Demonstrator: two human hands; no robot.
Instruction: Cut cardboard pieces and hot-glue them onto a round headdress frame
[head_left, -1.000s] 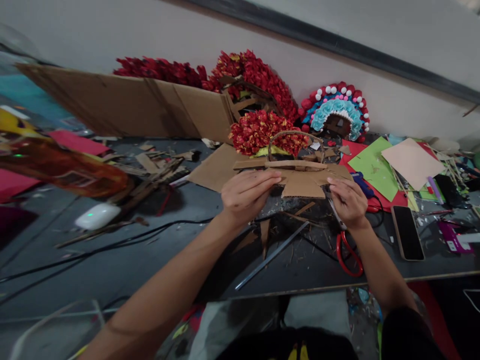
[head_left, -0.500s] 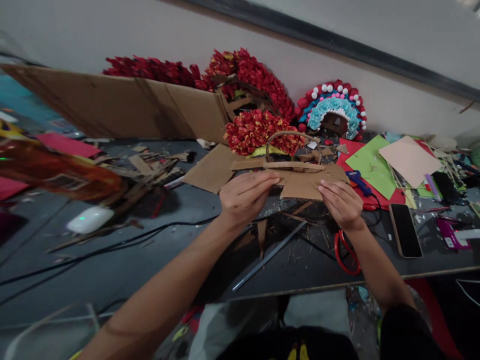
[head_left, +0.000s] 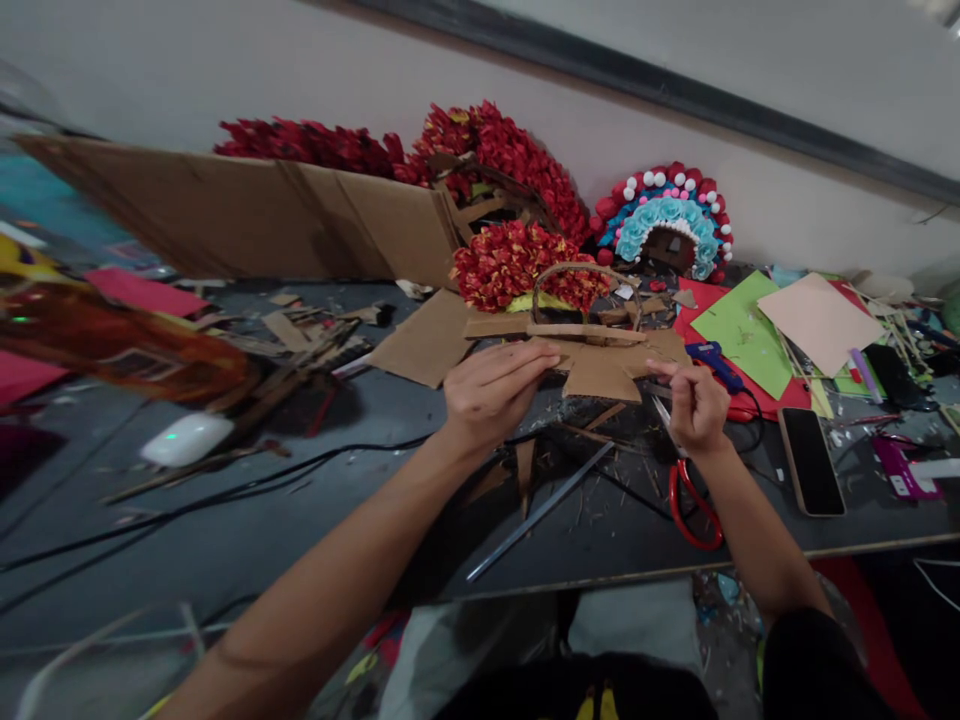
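Scraps litter a dark table (head_left: 626,540) set against a pale wall (head_left: 225,60), which a dark rail (head_left: 600,70) crosses on a slant. Between the hands, near the middle of the table, is a cut piece of card (head_left: 604,375), with a flap toward the person and a thin hoop (head_left: 581,266) standing upright at its far side. The left hand (head_left: 495,385) pinches the card's left edge, fingers pressed together, the thumb mostly hidden. The right hand (head_left: 697,405) has its index finger stretched to the card's right edge and the other fingers curled; whether it grips anything, I cannot tell.

Just beside the right wrist lie red-handled scissors (head_left: 675,500), and past that hand a blue glue gun (head_left: 716,365). A phone (head_left: 811,462) lies farther right, with a green sheet (head_left: 746,335) and a pink sheet (head_left: 821,325) beyond it. In front of the card, a metal strip (head_left: 540,512) lies slantwise. Behind the hoop sits a clump of red petals (head_left: 502,265); to its right, a beaded arch (head_left: 667,222) leans by the wall. At left stand a long cardboard panel (head_left: 247,215) and, nearer, a blurred orange object (head_left: 127,340) beside a white device (head_left: 187,440).
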